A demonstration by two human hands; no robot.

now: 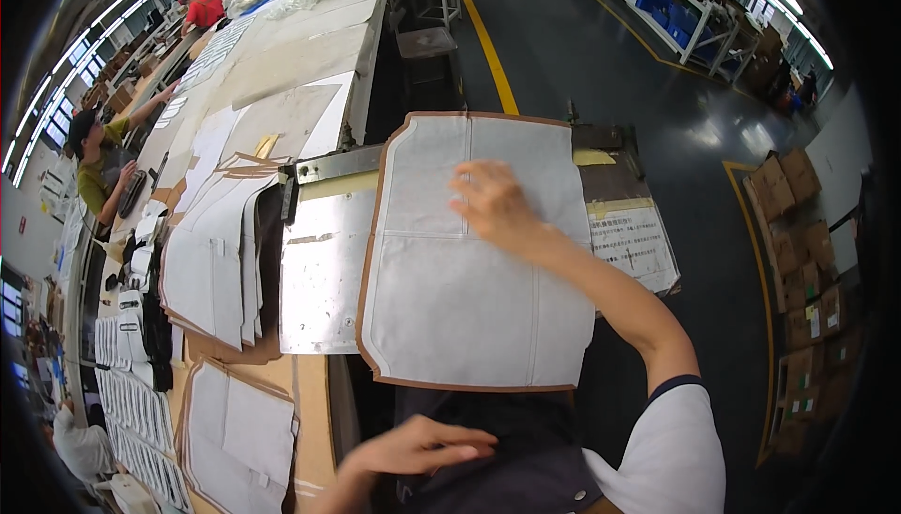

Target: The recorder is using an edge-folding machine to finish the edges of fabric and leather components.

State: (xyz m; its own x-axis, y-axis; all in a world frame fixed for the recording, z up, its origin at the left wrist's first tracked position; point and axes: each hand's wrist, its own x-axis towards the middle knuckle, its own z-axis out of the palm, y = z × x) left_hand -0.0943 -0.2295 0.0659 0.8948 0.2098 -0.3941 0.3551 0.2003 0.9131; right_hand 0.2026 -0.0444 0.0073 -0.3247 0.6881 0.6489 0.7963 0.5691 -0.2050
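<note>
A large light-grey fabric panel (pixel 450 317) with brown edging and stitched seams lies flat in front of me, over a metal plate (pixel 324 270). Above its upper half is my right hand (pixel 493 199), fingers curled and smeared by motion; whether it touches the fabric I cannot make out. Below the panel's lower edge, in front of my dark apron, my left hand (pixel 422 445) has its fingers stretched out and holds nothing. To the left, a stack of similar panels (pixel 211 256) leans on the table, and a smaller stack (pixel 239 434) lies nearer to me.
A metal bar (pixel 338 165) crosses behind the plate. A printed sheet (pixel 631 244) lies right of the panel. Rows of white strips (pixel 141 420) lie at the left. A co-worker (pixel 99 162) sits across the long table (pixel 310 45). Cardboard boxes (pixel 798 260) line the right side.
</note>
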